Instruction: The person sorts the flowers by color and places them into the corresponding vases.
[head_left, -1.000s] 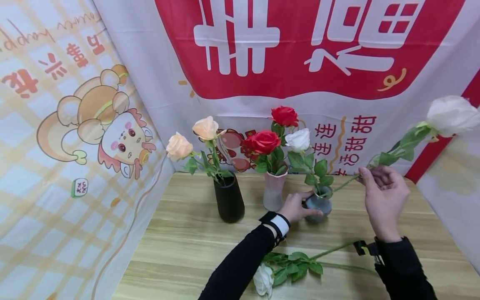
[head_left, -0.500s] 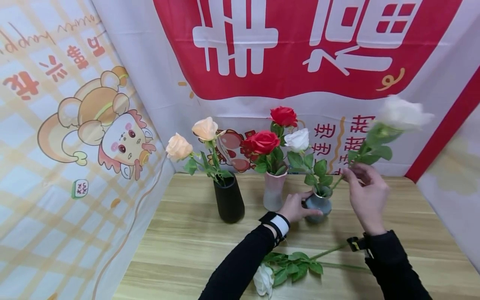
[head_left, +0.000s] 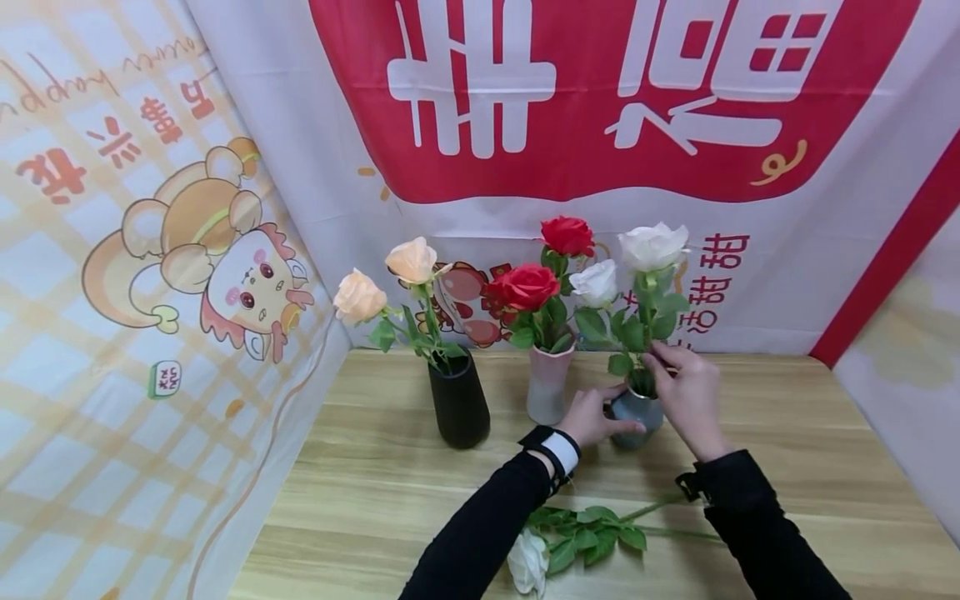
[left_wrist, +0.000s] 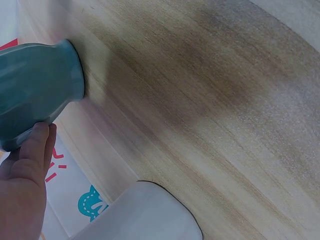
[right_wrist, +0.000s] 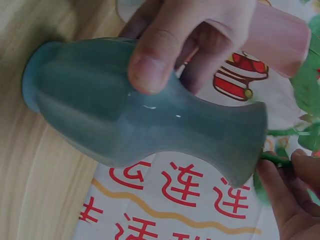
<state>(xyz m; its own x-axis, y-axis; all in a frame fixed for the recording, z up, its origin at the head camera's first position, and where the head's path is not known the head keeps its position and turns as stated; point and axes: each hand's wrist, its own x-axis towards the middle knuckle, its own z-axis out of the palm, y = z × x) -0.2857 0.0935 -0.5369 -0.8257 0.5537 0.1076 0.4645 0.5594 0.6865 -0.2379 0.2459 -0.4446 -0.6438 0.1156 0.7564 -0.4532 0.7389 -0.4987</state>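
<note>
A small teal vase (head_left: 637, 414) stands on the wooden table (head_left: 375, 500), with one white rose (head_left: 596, 282) in it. My left hand (head_left: 603, 414) grips the vase's body from the left; its fingers (right_wrist: 155, 55) curl round the teal vase (right_wrist: 125, 120), which also shows in the left wrist view (left_wrist: 35, 90). My right hand (head_left: 663, 362) pinches the green stem (right_wrist: 275, 160) of a second white rose (head_left: 652, 246) just above the vase mouth. That rose stands nearly upright beside the first.
A pink vase (head_left: 547, 383) with red roses (head_left: 525, 285) stands left of the teal one. Further left a black vase (head_left: 459, 400) holds peach roses (head_left: 358, 296). Another white rose (head_left: 528, 560) lies near the table's front edge. Printed banners wall the back and sides.
My right hand has swung the white rose from far right and tilted to nearly upright over the teal vase, moving left and down. The left hand has stayed on the vase.
</note>
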